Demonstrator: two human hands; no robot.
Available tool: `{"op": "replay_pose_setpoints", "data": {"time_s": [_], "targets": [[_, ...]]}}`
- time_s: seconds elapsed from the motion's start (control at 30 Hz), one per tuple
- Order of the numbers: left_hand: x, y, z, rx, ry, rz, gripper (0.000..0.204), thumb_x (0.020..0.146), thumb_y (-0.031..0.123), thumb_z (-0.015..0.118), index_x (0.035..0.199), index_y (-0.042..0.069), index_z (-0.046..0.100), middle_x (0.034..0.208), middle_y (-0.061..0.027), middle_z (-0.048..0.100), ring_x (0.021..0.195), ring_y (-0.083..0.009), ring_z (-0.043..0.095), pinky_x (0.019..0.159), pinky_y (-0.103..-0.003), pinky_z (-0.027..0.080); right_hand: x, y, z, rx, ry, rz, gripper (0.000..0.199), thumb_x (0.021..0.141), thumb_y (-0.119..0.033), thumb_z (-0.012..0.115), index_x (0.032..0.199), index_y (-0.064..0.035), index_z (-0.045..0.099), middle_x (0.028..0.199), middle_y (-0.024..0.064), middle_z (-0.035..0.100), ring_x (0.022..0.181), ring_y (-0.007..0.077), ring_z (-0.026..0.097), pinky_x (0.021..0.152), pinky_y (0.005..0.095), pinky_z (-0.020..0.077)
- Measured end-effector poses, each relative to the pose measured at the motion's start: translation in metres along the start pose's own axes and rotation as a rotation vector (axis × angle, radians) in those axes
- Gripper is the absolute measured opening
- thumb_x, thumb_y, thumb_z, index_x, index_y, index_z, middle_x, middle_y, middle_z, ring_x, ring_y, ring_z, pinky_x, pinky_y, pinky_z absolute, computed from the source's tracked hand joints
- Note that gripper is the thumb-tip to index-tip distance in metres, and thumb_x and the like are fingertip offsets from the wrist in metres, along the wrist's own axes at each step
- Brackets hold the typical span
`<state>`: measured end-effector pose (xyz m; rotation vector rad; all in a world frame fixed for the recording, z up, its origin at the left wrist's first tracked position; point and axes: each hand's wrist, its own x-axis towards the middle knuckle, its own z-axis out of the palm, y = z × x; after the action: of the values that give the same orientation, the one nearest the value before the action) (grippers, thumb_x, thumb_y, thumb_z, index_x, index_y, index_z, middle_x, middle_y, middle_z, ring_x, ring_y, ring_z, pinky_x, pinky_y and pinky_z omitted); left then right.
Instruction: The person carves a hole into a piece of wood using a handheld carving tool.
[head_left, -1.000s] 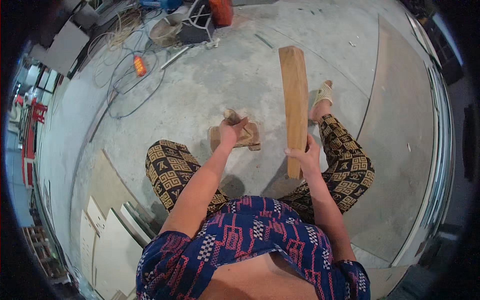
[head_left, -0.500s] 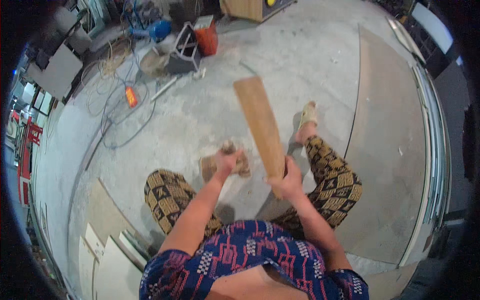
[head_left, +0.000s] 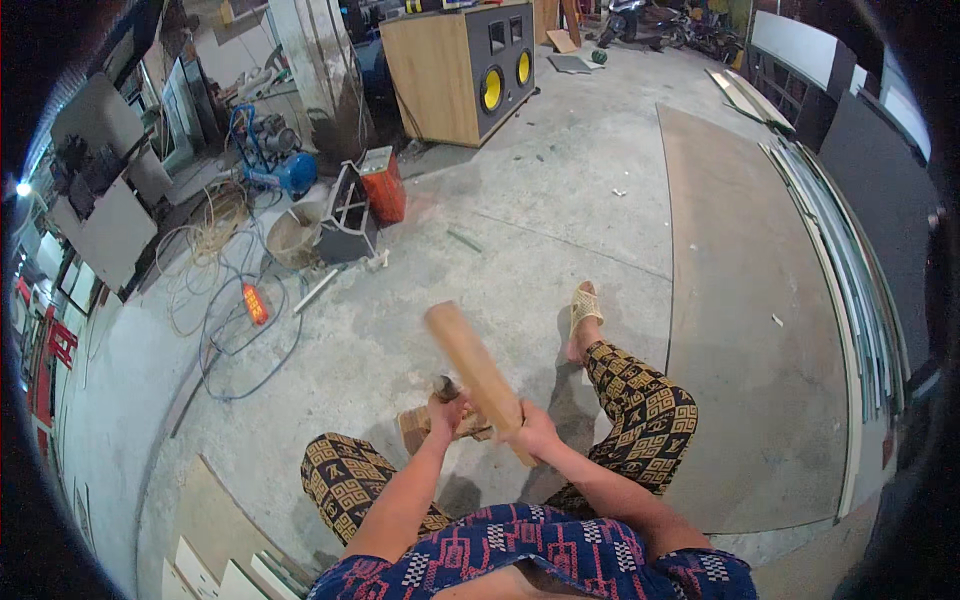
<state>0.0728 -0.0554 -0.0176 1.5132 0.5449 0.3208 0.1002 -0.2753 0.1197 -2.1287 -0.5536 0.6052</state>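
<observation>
Long light-brown wooden plank (head_left: 475, 368), now tilted further left than before, is clenched in the right hand (head_left: 533, 430) above the grey concrete floor (head_left: 560, 225), the left hand (head_left: 446, 414) gripping a short round-ended handle (head_left: 444, 387).

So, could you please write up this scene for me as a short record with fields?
left hand: grips a short, round-ended handle at the wooden block
right hand: grips the lower end of a long wooden bar, which is tilted to the left
wooden block: on the concrete floor, partly hidden by the left hand
left side: orange power strip, blue compressor
ahead: speaker cabinet with yellow cones
right side: large flat board on the floor
unclear: the handle's lower end
</observation>
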Motion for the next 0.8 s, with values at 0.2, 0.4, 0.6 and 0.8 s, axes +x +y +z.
{"op": "replay_pose_setpoints", "data": {"time_s": [0.2,0.4,0.6,0.8], "targets": [[-0.016,0.111,-0.028,-0.243,0.119,-0.248,0.025,0.078,0.014,0.070,0.094,0.004,0.055,0.079,-0.0087,0.059,0.058,-0.0187,0.062,0.047,-0.027,0.053,0.049,0.058,0.026,0.081,0.165,0.468,0.059,0.063,-0.031,0.075,0.106,0.0024,0.055,0.096,0.0214,0.063,0.091,0.0338,0.062,0.078,0.0408,0.0473],[-0.061,0.162,-0.072,-0.028,-0.129,-0.137,0.024,0.077,0.016,0.073,0.093,0.007,0.058,0.071,-0.0040,0.060,0.055,-0.0124,0.058,0.046,-0.026,0.047,0.024,0.068,0.022,0.220,0.310,0.593,0.044,0.061,-0.014,0.077,0.095,0.0072,0.059,0.097,0.0235,0.063,0.088,0.0353,0.064,0.073,0.0418,0.0508],[-0.071,0.149,-0.045,0.898,-0.123,-0.028,0.041,0.074,0.031,0.071,0.099,0.001,0.059,0.088,-0.0161,0.066,0.078,-0.0310,0.065,0.070,-0.039,0.051,0.053,0.128,0.046,-0.422,0.132,0.383,0.047,0.069,-0.025,0.072,0.102,0.0059,0.060,0.097,0.0185,0.063,0.090,0.0264,0.063,0.079,0.0376,0.0481],[-0.082,0.123,-0.038,1.375,-0.500,0.242,0.047,0.069,0.030,0.068,0.110,0.010,0.058,0.098,-0.0167,0.064,0.090,-0.0343,0.062,0.080,-0.043,0.048,0.071,0.002,0.037,0.625,-0.174,0.159,0.059,0.072,-0.050,0.067,0.109,-0.0055,0.056,0.088,0.0083,0.060,0.072,0.0187,0.060,0.062,0.0326,0.0483]]}}
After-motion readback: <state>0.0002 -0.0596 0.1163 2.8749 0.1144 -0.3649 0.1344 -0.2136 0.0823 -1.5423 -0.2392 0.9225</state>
